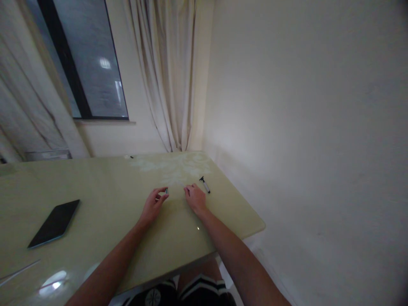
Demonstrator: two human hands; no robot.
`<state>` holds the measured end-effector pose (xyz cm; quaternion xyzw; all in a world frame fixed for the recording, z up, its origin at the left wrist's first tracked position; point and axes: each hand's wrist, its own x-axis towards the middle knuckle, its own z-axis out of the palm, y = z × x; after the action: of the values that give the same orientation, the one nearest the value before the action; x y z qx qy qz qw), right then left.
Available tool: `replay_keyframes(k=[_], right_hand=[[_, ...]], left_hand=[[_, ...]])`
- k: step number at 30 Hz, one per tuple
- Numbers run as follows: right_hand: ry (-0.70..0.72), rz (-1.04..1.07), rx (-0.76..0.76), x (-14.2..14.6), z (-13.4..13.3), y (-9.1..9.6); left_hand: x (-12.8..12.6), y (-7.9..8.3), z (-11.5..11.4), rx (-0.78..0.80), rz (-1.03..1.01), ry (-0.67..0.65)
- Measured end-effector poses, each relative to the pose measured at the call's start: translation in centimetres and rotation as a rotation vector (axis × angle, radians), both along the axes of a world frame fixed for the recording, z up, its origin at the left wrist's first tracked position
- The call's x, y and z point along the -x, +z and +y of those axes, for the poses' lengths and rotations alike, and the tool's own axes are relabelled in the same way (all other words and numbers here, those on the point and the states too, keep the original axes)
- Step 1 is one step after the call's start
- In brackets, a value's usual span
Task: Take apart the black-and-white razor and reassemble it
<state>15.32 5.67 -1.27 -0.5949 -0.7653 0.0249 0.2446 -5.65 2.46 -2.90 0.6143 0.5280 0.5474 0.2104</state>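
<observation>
Between the thumb and forefinger of my left hand (155, 201) is a small, short piece with a grey-green side and dark ends (166, 191). It is too small to tell its kind. To the right, my right hand (195, 198) rests over the tabletop with its fingers curled together. What they hold, if anything, is hidden. Just beyond that hand lies a razor (206, 185) with a dark T-shaped head and a pale grey handle. A gap separates my two hands.
Both hands are above a glossy pale green table (105, 204). A dark flat tablet-like slab (55, 223) lies at left, near a thin pale strip (19, 272). One small dark item (131, 157) sits at the far edge. A wall (302, 148) borders the right side.
</observation>
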Motion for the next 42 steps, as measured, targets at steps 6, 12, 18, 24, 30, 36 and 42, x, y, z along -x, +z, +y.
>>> replay_keyframes(k=[6, 12, 18, 24, 30, 36, 42], right_hand=[[0.137, 0.026, -0.088, 0.7, 0.5, -0.1], [0.046, 0.374, -0.167, -2.4, 3.4, 0.0], [-0.261, 0.492, -0.098, -7.5, 4.6, 0.7], [-0.400, 0.279, -0.010, -8.9, 4.2, 0.3], [-0.433, 0.260, 0.024, -9.3, 4.2, -0.4], [-0.427, 0.235, 0.019, -9.5, 4.2, -0.6], [-0.423, 0.226, 0.023, -9.3, 4.1, -0.4]], left_hand=[[-0.4, 0.0, -0.6, -0.016, 0.097, -0.007], [-0.8, -0.8, 0.1, -0.008, 0.220, -0.045], [-6.4, 0.7, 3.5, 0.309, 0.553, -0.047], [-12.4, 1.7, 6.4, 0.362, 0.583, 0.012], [-12.5, 1.1, 5.9, 0.316, 0.671, 0.027], [-12.0, 1.2, 5.1, 0.317, 0.702, 0.019], [-11.9, 1.2, 5.0, 0.300, 0.696, 0.030]])
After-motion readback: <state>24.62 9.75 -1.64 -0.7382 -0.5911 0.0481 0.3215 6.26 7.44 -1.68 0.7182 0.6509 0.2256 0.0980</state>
